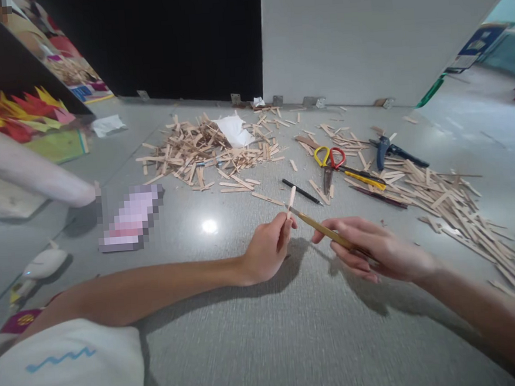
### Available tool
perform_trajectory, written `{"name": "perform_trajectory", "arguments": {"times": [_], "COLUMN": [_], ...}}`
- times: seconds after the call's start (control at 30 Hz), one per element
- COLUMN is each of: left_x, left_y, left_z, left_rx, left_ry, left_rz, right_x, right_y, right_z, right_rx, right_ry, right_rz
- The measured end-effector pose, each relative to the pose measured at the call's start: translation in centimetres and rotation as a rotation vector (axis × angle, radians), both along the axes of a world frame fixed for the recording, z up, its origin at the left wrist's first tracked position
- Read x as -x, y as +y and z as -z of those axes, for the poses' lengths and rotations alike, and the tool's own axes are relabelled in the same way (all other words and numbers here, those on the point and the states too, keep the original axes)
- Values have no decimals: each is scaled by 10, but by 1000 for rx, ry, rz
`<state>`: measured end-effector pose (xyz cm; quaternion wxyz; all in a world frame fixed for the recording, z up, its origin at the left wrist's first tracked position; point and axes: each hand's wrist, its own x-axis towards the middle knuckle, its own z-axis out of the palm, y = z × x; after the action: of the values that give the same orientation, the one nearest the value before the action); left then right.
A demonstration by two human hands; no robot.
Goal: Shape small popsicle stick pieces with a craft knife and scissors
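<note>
My left hand [268, 248] is closed, pinching a flat wooden craft stick [292, 199] that points up and away from me. In my right hand [367, 250] lies a slim tool with a yellow-brown handle [324, 230], gripped between thumb and fingers. Its thin tip meets the craft stick just above my left fingertips; the exact kind of tool is too small to tell. Just beyond both hands lies a black pen-like tool [302, 191]. Red-and-yellow-handled scissors [327, 167] rest farther off, beside a yellow-and-black cutter [364, 176].
A heap of craft sticks [193, 153] lies at the back with crumpled white paper [234, 130] on it. More sticks [457, 208] spread at right near dark blue pliers [384, 149]. A pixelated purple oblong [131, 219] lies left. Upright boards [339, 40] stand behind.
</note>
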<state>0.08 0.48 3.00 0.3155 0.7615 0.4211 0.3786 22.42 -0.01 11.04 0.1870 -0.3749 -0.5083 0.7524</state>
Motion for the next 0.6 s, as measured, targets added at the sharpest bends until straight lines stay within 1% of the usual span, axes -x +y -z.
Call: {"name": "perform_trajectory", "arguments": {"times": [0.07,0.13,0.2,0.23,0.3,0.37,0.43,0.47,0.53,0.57,0.6], "left_x": [1,1,1,1,0,-1,-2,-2,-2,-2,-1], "left_y": [1,2,2,2,2,2,1,1,1,1,1], "left_z": [0,1,2,4,6,8,10,11,12,13,13], "left_rx": [-5,-18,-37,-48,-69,-85,-97,-102,-113,-119,-124], "left_ry": [64,142,227,268,342,402,449,467,494,504,512], "left_rz": [22,52,82,94,112,115,102,94,86,88,92], "right_x": [-1,-4,-8,-11,-12,-8,4,11,24,27,27], "right_y": [1,2,3,4,3,-3,-15,-23,-38,-43,-44], "right_z": [-6,-9,-11,-11,-8,2,22,34,54,60,61], "right_rx": [-98,-191,-241,-221,-91,81,178,193,150,121,112], "right_ry": [-132,-278,-388,-421,-421,-353,-274,-246,-215,-214,-208], "right_rz": [-36,-43,-40,-49,-79,-79,-8,48,200,239,229]}}
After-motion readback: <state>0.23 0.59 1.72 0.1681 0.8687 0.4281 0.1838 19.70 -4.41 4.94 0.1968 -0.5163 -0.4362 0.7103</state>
